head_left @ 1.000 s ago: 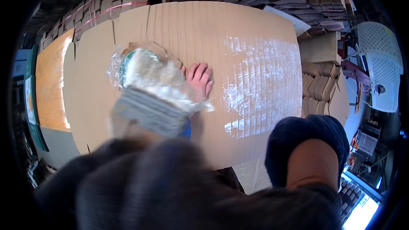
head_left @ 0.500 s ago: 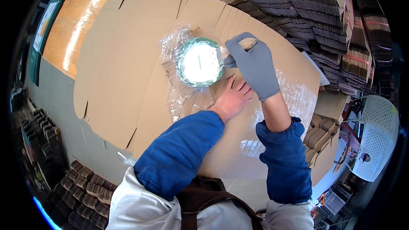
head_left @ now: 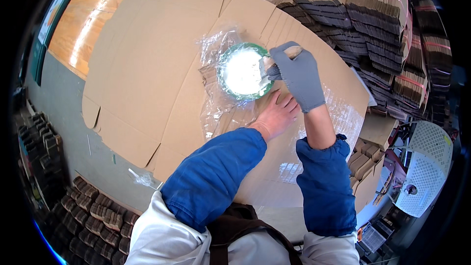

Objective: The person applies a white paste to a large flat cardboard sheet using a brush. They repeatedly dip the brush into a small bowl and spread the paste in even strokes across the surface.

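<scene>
My right hand point(head_left: 300, 79), in a grey glove, is closed around the handle of a wooden-handled brush point(head_left: 293, 51). The brush's flat end lies over the right side of a round green-rimmed bowl point(head_left: 269, 88). Glaring white contents point(head_left: 241, 72) show in the bowl, too bright to make out. My bare left hand point(head_left: 278, 118) rests on the cardboard just below the bowl's right side, fingers stretched out and slightly apart. Crumpled clear plastic film point(head_left: 216, 113) spreads under and left of the bowl. Beneath everything lies a large flat cardboard sheet point(head_left: 147, 44).
Bundled cardboard stacks point(head_left: 378, 14) rise at the far right, and more stacks point(head_left: 100, 216) stand at the lower left. A glossy wooden board point(head_left: 98, 14) is at the far left. A white perforated plastic chair point(head_left: 424, 167) stands to the right. Glossy clear tape point(head_left: 338, 113) covers part of the sheet.
The brush's flat end has moved left, farther over the bowl's edge. The whole view has shifted slightly, while my left hand stays beside the bowl.
</scene>
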{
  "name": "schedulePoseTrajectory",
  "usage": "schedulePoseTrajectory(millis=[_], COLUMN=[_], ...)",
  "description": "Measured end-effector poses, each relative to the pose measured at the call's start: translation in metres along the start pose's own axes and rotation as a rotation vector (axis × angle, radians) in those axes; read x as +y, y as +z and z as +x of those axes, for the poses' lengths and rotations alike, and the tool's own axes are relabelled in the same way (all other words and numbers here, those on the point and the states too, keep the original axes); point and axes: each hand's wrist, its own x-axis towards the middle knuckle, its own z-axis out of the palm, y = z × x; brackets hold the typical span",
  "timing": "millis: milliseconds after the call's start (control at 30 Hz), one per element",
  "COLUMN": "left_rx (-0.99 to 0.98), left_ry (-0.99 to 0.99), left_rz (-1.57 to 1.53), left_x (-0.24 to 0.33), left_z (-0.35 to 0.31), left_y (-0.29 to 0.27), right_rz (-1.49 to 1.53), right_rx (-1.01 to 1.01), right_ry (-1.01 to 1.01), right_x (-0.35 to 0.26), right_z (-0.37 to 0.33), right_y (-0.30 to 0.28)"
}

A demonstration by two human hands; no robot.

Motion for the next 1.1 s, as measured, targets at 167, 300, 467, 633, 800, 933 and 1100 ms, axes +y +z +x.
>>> schedulePoseTrajectory(millis=[167, 300, 467, 633, 800, 933, 1100], left_rx=[-0.019, 0.142, -0.142, 0.004, -0.073, 0.02, 0.02], left_ry=[-0.026, -0.013, -0.042, -0.072, -0.063, 0.006, -0.035], left_rz=[-0.028, -0.119, -0.065, -0.089, -0.092, -0.03, -0.107], left_x=[-0.001, 0.002, -0.001, -0.009, -0.007, 0.005, 0.005], left_z=[-0.001, 0.002, 0.002, -0.01, -0.005, 0.008, 0.01], left_y=[0.001, 0.007, 0.008, 0.048, 0.039, 0.003, 0.0], right_rz=[0.485, 1.02, 1.43, 1.608, 1.682, 1.641, 1.473], right_rx=[-0.035, 0.018, 0.017, -0.087, -0.147, 0.025, 0.414], right_ry=[0.17, 0.395, 0.617, 0.564, 0.52, 0.406, 0.25], right_x=[0.023, 0.072, 0.099, 0.103, 0.1, 0.127, 0.205], right_z=[0.003, 0.002, 0.003, 0.0, -0.013, -0.032, -0.079], right_y=[-0.015, -0.026, -0.014, 0.001, -0.01, -0.078, -0.201])
